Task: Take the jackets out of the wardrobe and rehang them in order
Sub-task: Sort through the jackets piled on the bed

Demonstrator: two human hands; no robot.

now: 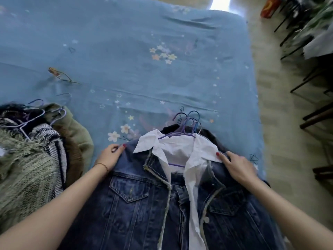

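Observation:
A dark blue denim jacket (140, 210) with a white collar (180, 150) lies front-up on the blue bed (135, 69), on top of a stack of dark garments. Several purple hangers (187, 127) stick out above its collar. My left hand (110, 156) grips the jacket's left shoulder. My right hand (236, 166) holds its right shoulder, thumb on the white collar. A second pile of jackets (30, 156), green fringed, striped and brown, lies at the left with more purple hangers (36, 116).
The bedspread has a star and flower print. A small twig-like item (61, 74) lies on it at the left. Pale floor (281, 114) runs along the right of the bed, with dark chair legs (310, 73) and clutter at the far right.

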